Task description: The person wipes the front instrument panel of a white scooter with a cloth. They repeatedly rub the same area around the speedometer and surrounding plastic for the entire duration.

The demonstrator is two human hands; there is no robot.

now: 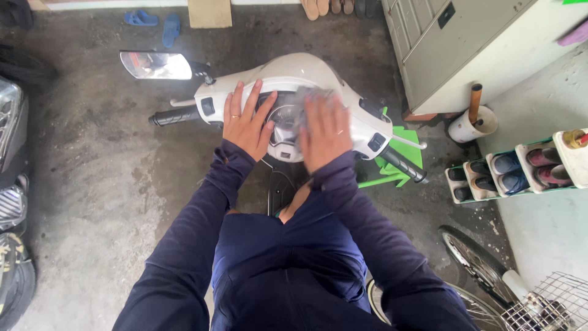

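Observation:
A white scooter's handlebar head (pixel 288 76) stands below me, with black grips (pixel 174 116) at both ends and a mirror (pixel 156 65) at upper left. My left hand (pixel 246 121) lies flat, fingers spread, on the left side of the head beside the round speedometer (pixel 285 116). My right hand (pixel 324 132) presses a grey cloth (pixel 311 96) onto the right side of the dial; the hand is blurred. Dark blue sleeves cover both my arms.
A grey metal cabinet (pixel 465 43) stands at upper right, with a shoe rack (pixel 520 168) holding several shoes. A bicycle wheel (pixel 474 260) and wire basket (pixel 551 306) are at lower right. Another vehicle (pixel 12 184) sits along the left edge. Sandals (pixel 153 21) lie on the concrete floor.

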